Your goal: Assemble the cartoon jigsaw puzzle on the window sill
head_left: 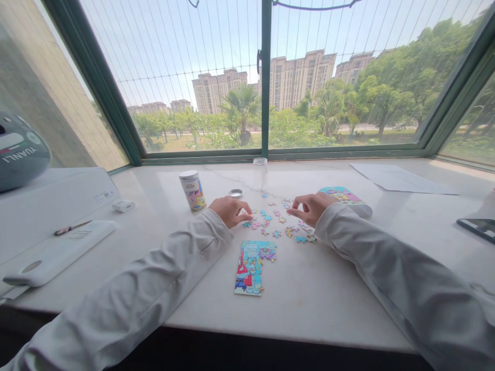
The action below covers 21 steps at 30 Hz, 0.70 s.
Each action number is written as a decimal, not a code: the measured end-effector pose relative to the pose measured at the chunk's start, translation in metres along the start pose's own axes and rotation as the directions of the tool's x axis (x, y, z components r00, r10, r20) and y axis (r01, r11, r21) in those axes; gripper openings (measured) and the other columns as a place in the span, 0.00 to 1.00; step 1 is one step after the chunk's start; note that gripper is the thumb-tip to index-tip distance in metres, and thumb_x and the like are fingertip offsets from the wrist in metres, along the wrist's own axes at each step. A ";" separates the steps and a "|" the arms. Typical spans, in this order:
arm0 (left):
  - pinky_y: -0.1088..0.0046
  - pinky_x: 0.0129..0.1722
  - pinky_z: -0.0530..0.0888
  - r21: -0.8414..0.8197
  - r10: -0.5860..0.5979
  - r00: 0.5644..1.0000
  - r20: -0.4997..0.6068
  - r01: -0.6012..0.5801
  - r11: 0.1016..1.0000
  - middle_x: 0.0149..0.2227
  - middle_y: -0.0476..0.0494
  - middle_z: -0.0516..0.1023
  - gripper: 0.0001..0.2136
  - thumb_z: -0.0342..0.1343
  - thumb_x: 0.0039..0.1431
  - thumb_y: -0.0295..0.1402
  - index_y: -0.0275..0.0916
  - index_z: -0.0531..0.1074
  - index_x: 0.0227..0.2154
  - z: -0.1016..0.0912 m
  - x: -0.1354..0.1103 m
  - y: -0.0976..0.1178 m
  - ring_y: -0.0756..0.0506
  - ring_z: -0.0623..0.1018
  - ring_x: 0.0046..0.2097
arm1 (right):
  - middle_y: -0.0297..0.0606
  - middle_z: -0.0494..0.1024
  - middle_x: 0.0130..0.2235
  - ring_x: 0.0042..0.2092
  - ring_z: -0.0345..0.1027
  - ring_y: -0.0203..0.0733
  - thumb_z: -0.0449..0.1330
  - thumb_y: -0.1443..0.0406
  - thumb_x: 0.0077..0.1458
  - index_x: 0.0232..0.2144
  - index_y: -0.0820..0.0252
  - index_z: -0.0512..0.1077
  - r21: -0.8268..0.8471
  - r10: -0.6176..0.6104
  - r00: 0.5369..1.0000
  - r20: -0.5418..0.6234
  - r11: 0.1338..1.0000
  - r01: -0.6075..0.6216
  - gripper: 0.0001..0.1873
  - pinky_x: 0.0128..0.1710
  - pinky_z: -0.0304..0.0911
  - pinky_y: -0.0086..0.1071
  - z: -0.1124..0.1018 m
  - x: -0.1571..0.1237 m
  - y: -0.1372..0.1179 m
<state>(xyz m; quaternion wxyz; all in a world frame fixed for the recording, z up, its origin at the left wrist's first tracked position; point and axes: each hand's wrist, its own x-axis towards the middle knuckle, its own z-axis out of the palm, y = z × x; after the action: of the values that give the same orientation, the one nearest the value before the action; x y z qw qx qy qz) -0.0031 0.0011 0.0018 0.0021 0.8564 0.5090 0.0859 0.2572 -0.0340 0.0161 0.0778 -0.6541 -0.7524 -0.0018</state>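
Loose jigsaw puzzle pieces [277, 234] lie scattered in the middle of the white sill. At their left side is my left hand [229, 211], its thumb and forefinger apart and touching or just above a few pieces. My right hand [312, 207] reaches in from the other side, fingers bent and thumb apart from the forefinger; nothing shows between them. Closer to me lies a partly assembled puzzle [249, 273], with a red figure on its left and a ragged right edge. Some pieces are partly covered by my hands.
Behind my left hand stand a cartoon-printed can [192, 191] and a round lid [235, 193]. A clear jar [260, 175] is near the window. A curled picture sheet [344, 196], paper [402, 178] and a phone [478, 228] lie right; a white box [58, 201] and helmet [23, 152] left.
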 end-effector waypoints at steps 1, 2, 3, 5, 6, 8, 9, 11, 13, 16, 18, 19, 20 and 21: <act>0.73 0.31 0.63 0.008 -0.008 1.000 -0.012 0.008 1.000 0.25 0.51 0.75 0.14 0.56 0.55 0.49 0.52 0.79 0.39 0.000 0.001 -0.001 0.48 0.74 0.31 | 0.31 0.77 0.29 0.30 0.66 0.38 0.55 0.49 0.56 0.33 0.50 0.76 -0.006 0.000 1.000 0.003 1.000 0.000 0.16 0.29 0.51 0.32 0.000 0.000 0.000; 0.73 0.31 0.63 0.018 -0.022 0.999 -0.033 0.023 1.000 0.25 0.51 0.75 0.13 0.56 0.56 0.49 0.52 0.79 0.39 0.000 0.001 -0.003 0.47 0.74 0.31 | 0.31 0.77 0.29 0.31 0.66 0.38 0.55 0.49 0.56 0.33 0.50 0.76 -0.012 0.000 1.000 0.008 1.000 0.000 0.16 0.29 0.52 0.32 0.000 -0.001 0.000; 0.73 0.31 0.63 0.026 -0.042 0.997 -0.061 0.044 0.999 0.25 0.51 0.75 0.12 0.55 0.56 0.48 0.52 0.79 0.38 0.000 0.002 -0.006 0.47 0.75 0.32 | 0.31 0.77 0.29 0.30 0.67 0.38 0.55 0.49 0.56 0.33 0.50 0.76 -0.014 0.003 1.000 0.010 1.000 -0.003 0.16 0.29 0.52 0.32 0.000 -0.001 0.000; 0.72 0.32 0.65 0.039 -0.095 0.989 -0.114 0.100 0.994 0.27 0.51 0.77 0.12 0.54 0.57 0.47 0.53 0.79 0.38 0.001 0.004 -0.011 0.46 0.75 0.33 | 0.31 0.78 0.28 0.30 0.67 0.38 0.55 0.49 0.56 0.34 0.50 0.76 -0.011 0.005 1.000 0.008 1.000 -0.005 0.16 0.29 0.52 0.33 0.000 -0.001 0.001; 0.71 0.32 0.65 0.044 -0.119 0.985 -0.125 0.126 0.991 0.28 0.50 0.77 0.12 0.53 0.58 0.47 0.53 0.79 0.38 0.001 0.004 -0.013 0.46 0.75 0.34 | 0.31 0.78 0.28 0.30 0.67 0.38 0.55 0.49 0.56 0.34 0.50 0.76 -0.010 0.004 1.000 0.005 1.000 -0.004 0.16 0.30 0.52 0.33 0.000 -0.001 0.001; 0.70 0.34 0.67 0.063 -0.143 0.983 -0.115 0.150 0.987 0.31 0.49 0.78 0.13 0.51 0.58 0.47 0.54 0.78 0.40 0.003 0.005 -0.016 0.44 0.76 0.36 | 0.31 0.78 0.29 0.31 0.67 0.38 0.55 0.49 0.56 0.34 0.50 0.76 -0.008 0.001 1.000 0.002 1.000 -0.001 0.16 0.30 0.52 0.33 0.001 -0.001 0.002; 0.69 0.35 0.67 0.077 -0.141 0.985 -0.102 0.149 0.986 0.32 0.49 0.78 0.13 0.51 0.59 0.47 0.54 0.77 0.41 0.004 0.005 -0.017 0.44 0.76 0.36 | 0.31 0.78 0.29 0.31 0.67 0.39 0.55 0.49 0.56 0.34 0.49 0.76 -0.008 0.001 1.000 0.002 1.000 -0.001 0.16 0.30 0.52 0.33 0.001 -0.001 0.003; 0.68 0.36 0.68 0.102 -0.122 0.989 -0.080 0.129 0.986 0.33 0.48 0.78 0.14 0.49 0.60 0.46 0.56 0.76 0.44 0.005 0.005 -0.018 0.43 0.77 0.37 | 0.31 0.78 0.29 0.31 0.67 0.39 0.55 0.49 0.56 0.34 0.49 0.76 -0.008 0.003 1.000 0.005 1.000 -0.003 0.16 0.29 0.52 0.33 0.001 0.000 0.002; 0.67 0.37 0.69 0.117 -0.098 0.993 -0.072 0.106 0.987 0.34 0.48 0.78 0.14 0.47 0.61 0.45 0.58 0.75 0.45 0.006 0.004 -0.017 0.43 0.77 0.38 | 0.31 0.78 0.29 0.31 0.67 0.39 0.55 0.49 0.56 0.34 0.49 0.76 -0.009 0.000 1.000 0.006 1.000 0.000 0.16 0.29 0.53 0.33 0.000 0.000 0.002; 0.66 0.39 0.70 0.133 -0.074 0.996 -0.052 0.080 0.988 0.35 0.48 0.79 0.14 0.47 0.62 0.44 0.60 0.75 0.45 0.005 0.003 -0.016 0.41 0.78 0.40 | 0.31 0.77 0.29 0.31 0.67 0.39 0.55 0.50 0.56 0.34 0.50 0.76 -0.011 -0.007 1.000 0.002 1.000 0.007 0.15 0.29 0.53 0.33 0.000 -0.001 0.001; 0.65 0.39 0.70 0.142 -0.062 0.997 -0.040 0.067 0.988 0.35 0.48 0.79 0.13 0.48 0.62 0.44 0.60 0.76 0.43 0.005 0.003 -0.015 0.41 0.78 0.41 | 0.31 0.77 0.28 0.30 0.67 0.39 0.55 0.50 0.56 0.34 0.50 0.76 -0.014 -0.008 1.000 0.002 1.000 0.008 0.15 0.29 0.53 0.33 0.000 -0.001 0.001; 0.66 0.39 0.70 0.146 -0.059 0.998 -0.036 0.063 0.987 0.35 0.48 0.79 0.13 0.48 0.61 0.45 0.59 0.76 0.43 0.004 0.003 -0.015 0.41 0.78 0.41 | 0.31 0.77 0.28 0.30 0.67 0.39 0.55 0.50 0.56 0.34 0.49 0.76 -0.015 -0.006 1.000 0.003 1.000 0.006 0.15 0.29 0.52 0.33 0.000 -0.001 0.002; 0.66 0.39 0.70 0.150 -0.059 0.998 -0.035 0.063 0.987 0.35 0.48 0.79 0.12 0.49 0.61 0.46 0.59 0.77 0.42 0.004 0.003 -0.016 0.41 0.78 0.40 | 0.31 0.77 0.28 0.30 0.67 0.39 0.55 0.50 0.56 0.34 0.49 0.76 -0.015 -0.005 1.000 0.006 1.000 0.005 0.15 0.29 0.52 0.33 0.000 -0.001 0.002; 0.66 0.39 0.70 0.153 -0.063 0.997 -0.034 0.068 0.986 0.35 0.48 0.79 0.12 0.50 0.60 0.46 0.58 0.77 0.41 0.004 0.003 -0.016 0.42 0.78 0.39 | 0.31 0.77 0.28 0.30 0.67 0.39 0.55 0.50 0.56 0.34 0.49 0.76 -0.014 -0.007 1.000 0.008 1.000 0.007 0.16 0.29 0.52 0.33 0.000 -0.001 0.002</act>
<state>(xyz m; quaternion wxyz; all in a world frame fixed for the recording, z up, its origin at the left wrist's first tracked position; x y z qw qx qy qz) -0.0150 0.0119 -0.0031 -0.0684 0.8355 0.5421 0.0585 0.2595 -0.0345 0.0156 0.0704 -0.6520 -0.7549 -0.0047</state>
